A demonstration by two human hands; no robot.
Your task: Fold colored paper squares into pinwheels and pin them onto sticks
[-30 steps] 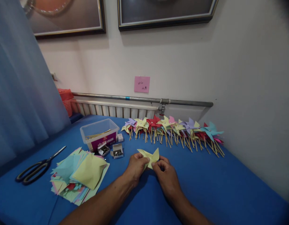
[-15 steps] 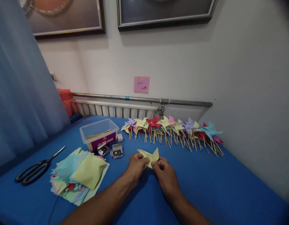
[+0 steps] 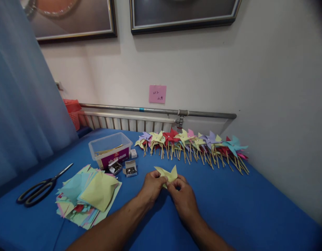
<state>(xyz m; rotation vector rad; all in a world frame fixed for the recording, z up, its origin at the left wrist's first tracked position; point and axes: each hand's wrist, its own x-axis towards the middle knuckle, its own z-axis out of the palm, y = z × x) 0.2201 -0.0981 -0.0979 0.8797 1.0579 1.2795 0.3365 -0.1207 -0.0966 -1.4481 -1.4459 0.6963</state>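
Yellow paper (image 3: 168, 173), folded into pointed flaps, sits between your two hands just above the blue surface (image 3: 255, 205), near its middle. Your left hand (image 3: 152, 185) pinches the paper's left side, fingers closed on it, thumb on top. Your right hand (image 3: 184, 195) meets it from the right, fingertips curled in and clamped on the lower middle of the same sheet, so both hands touch each other around the fold. Two of the paper's points stick up behind your knuckles.

To your left lies a loose stack of coloured paper squares (image 3: 87, 195), yellow and pale blue on top, with pink and green edges showing below. Further left, black-handled scissors (image 3: 40, 188) lie flat, blades pointing toward the wall. Beyond the stack stands a clear plastic box (image 3: 110, 150) holding thin wooden sticks, and just in front of it sit two small open boxes of pins (image 3: 125, 169), near your left hand.

Along the far edge, a row of finished pinwheels (image 3: 192, 144) on wooden sticks lies side by side, in yellow, red, purple, pink and teal. Behind them runs a radiator under a metal pipe (image 3: 161, 111), and a pink note (image 3: 157, 94) is stuck on the wall above.
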